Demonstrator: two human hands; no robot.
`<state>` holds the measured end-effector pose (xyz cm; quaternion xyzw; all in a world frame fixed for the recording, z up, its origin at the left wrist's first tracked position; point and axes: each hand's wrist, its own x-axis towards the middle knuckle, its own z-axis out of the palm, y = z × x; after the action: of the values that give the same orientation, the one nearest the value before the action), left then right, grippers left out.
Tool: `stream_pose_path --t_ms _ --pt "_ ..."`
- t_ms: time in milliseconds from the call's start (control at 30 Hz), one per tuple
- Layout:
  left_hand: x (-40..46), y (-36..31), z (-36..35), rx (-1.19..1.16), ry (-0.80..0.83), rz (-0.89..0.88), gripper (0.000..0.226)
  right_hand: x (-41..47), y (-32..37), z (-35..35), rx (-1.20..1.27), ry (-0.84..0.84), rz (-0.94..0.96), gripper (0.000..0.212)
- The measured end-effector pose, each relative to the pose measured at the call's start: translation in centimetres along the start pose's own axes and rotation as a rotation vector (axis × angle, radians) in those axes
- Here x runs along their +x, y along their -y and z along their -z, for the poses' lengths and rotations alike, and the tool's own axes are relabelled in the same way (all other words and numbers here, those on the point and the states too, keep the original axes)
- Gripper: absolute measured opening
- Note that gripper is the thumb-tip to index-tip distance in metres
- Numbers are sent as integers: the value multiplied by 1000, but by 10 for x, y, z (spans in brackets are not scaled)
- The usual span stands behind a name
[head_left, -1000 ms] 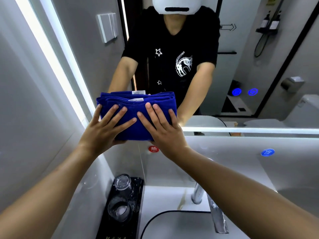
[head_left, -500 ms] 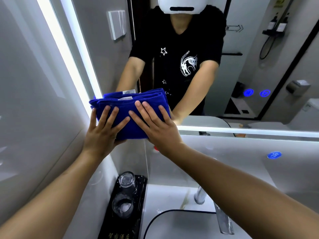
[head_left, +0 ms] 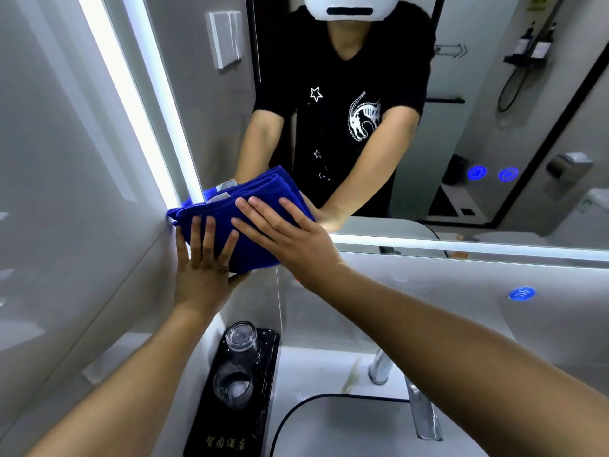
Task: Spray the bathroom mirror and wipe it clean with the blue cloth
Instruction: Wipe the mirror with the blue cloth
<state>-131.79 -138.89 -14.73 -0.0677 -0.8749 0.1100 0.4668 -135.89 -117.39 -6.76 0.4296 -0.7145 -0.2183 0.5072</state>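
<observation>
A folded blue cloth (head_left: 250, 219) is pressed flat against the lower left corner of the bathroom mirror (head_left: 494, 127), next to its lit left edge. My left hand (head_left: 202, 258) lies on the cloth's lower left part with fingers spread upward. My right hand (head_left: 290, 239) covers the cloth's right side, fingers spread toward the left. Both palms push the cloth onto the glass. The mirror shows my reflection in a black T-shirt. No spray bottle is in view.
Below the mirror is a grey wall panel with a blue round button (head_left: 521, 293). A black tray (head_left: 230, 407) with two glasses stands at the left of the white basin (head_left: 329, 430). A chrome faucet (head_left: 421, 413) rises at the right. The side wall is close on the left.
Both hands have slid the cloth to the left along the mirror's bottom edge, into the left corner by the light strip.
</observation>
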Motion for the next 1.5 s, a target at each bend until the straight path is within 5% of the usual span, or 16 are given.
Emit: stream_pose_path --t_ms 167,300,500,600,767,1100,1300,1500 --pt "-9 -11 22 -71 121 60 94 3 -9 6 107 70 5 99" --pt "-13 -28 52 -293 125 261 67 5 -16 16 129 98 15 67" --pt "-5 -64 79 -1018 232 1238 89 5 -26 27 109 154 40 59" --pt "9 -62 78 -1240 232 1482 76 5 -30 33 150 181 32 61" --pt "20 -55 71 -1393 219 1567 48 5 -35 35 145 178 -19 59" --pt "25 -45 80 -1528 206 1598 41 24 -32 45 276 122 -220 40" --pt "18 -38 95 -1472 215 1521 15 24 -25 57 298 249 -423 42" --pt "15 -43 115 -1416 239 1358 17 7 -28 74 436 426 -518 35"
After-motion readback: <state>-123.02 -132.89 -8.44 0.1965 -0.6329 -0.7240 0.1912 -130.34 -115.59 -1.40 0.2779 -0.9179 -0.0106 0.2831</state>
